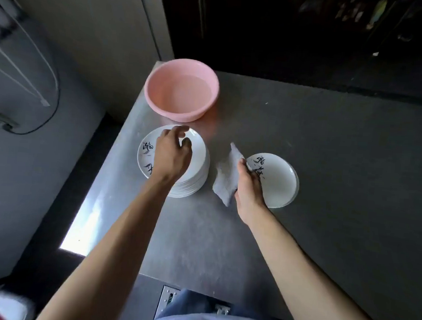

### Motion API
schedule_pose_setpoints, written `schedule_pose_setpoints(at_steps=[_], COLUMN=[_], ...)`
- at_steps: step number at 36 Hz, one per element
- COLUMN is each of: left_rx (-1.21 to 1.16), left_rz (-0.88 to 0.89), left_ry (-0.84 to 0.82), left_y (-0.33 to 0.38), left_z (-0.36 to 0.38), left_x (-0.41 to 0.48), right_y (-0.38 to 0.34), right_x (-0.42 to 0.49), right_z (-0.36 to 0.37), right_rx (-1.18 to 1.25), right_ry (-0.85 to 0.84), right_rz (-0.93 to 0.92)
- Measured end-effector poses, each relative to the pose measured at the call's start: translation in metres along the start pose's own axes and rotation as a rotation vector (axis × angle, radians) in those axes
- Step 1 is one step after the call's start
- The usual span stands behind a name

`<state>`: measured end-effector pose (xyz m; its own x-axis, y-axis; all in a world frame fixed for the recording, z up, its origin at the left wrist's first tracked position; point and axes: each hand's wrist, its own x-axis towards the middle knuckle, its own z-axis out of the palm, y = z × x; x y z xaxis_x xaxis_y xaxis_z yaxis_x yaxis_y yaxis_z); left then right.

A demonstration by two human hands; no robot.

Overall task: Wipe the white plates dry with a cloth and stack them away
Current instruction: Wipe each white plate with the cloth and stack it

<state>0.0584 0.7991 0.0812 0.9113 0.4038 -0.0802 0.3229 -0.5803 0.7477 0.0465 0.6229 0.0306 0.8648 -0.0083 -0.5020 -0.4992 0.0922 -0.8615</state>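
Took the round pink plastic basin (183, 116), seemingly holding a little water at the far left corner of the grey metal desk (329, 168), as the landmark. Found just in front of the basin a tall stack of white ceramic plates with black brush lettering (199, 169), close to the desk's left edge. Caught the left grip (171, 154) above the top plate of that stack, fingers loosely curved toward the far rim and clamped on nothing; could not confirm fingertip contact with the rim. Found in front of the basin and slightly to its right a grey crumpled cloth (225, 178), bunched in the closed right grip (249, 187), between the stack and the next plate. Spotted farther right of the basin, and nearer than it, a single white plate with the same lettering (278, 182), flat on the desk and partly behind the right grip.

Judged the step in hand as lifting the top plate for wiping. Feared a slip out of a one-sided hold on a possibly wet glazed rim, with a chip to the stack below or a shove of the whole stack toward the desk's left edge. Feared also a snag of the dangling cloth on the single plate.
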Motion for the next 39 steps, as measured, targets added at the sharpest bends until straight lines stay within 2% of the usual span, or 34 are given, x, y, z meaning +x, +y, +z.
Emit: schedule_pose_setpoints(at_steps=[4,6,8,13,18,24,28,32,36,39], left_rx=[0.06,0.069,-0.024,-0.298,-0.353,-0.472,-0.576,-0.786,-0.965,-0.961], left_rz=[-0.175,-0.251,-0.319,-0.377,-0.385,-0.295,-0.252,-0.317,-0.353,-0.341], left_ry=[0.092,0.065,0.021,0.031,0.032,0.059,-0.015,-0.15,-0.327,-0.414], left_y=[-0.04,-0.059,-0.071,-0.083,-0.088,-0.074,-0.06,-0.043,-0.028,-0.021], left_z=[-0.042,-0.052,-0.056,-0.061,-0.063,-0.049,-0.036,-0.022,0.002,0.024], left_x=[0.007,0.007,0.006,0.009,0.008,0.006,0.001,-0.013,-0.041,-0.069], right_y=[-0.008,-0.012,-0.01,0.004,-0.005,0.001,-0.005,-0.014,-0.032,-0.025], right_x=[-0.001,-0.006,-0.009,-0.005,-0.009,-0.004,-0.017,-0.032,-0.055,-0.066], right_z=[0.04,0.053,0.062,0.068,0.07,0.065,0.048,0.01,-0.022,-0.044], right_rx=[0.03,0.043,0.008,-0.1,-0.073,0.004,0.082,0.073,-0.056,-0.175], right_ry=[0.04,0.051,0.069,0.083,0.136,0.193,0.268,0.322,0.363,0.399], right_rz=[-0.076,-0.095,-0.107,-0.116,-0.087,-0.073,-0.022,-0.07,-0.329,-0.461])
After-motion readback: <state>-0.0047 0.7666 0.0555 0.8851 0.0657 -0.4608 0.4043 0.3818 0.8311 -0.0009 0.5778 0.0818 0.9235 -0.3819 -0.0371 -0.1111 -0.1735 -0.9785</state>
